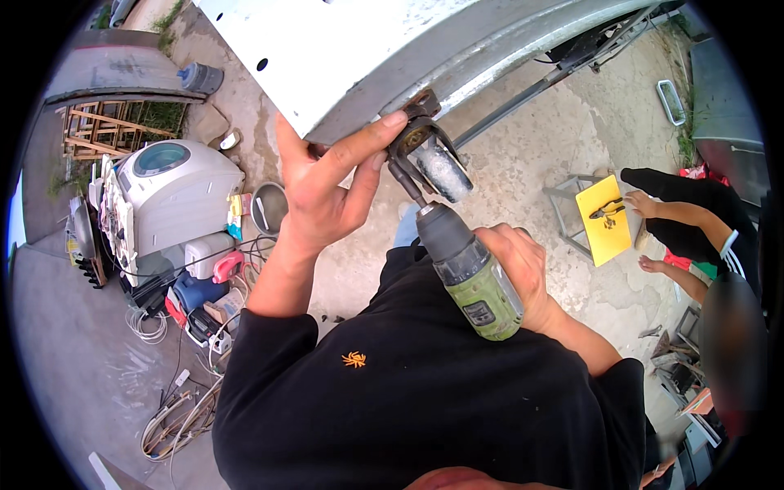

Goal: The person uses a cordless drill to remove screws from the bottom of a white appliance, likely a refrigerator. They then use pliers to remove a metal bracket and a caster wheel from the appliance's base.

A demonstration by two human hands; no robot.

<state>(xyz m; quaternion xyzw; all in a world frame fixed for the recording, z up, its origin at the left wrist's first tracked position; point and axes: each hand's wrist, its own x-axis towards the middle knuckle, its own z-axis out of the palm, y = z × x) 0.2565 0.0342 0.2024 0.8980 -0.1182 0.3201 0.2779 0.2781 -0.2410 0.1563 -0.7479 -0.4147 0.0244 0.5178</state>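
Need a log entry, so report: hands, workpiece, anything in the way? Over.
Left hand touching dark caster by white panel. Right hand gripping green drill, bit pointed at caster. Wheel close beside bit, may crowd it.

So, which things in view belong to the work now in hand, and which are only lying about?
Apparently in use:
green-and-black drill, in the right grip
caster, with the left grip on it
white panel beside the caster

Apparently lying about:
white casing with a round window
blue jug
round bowl
pink container
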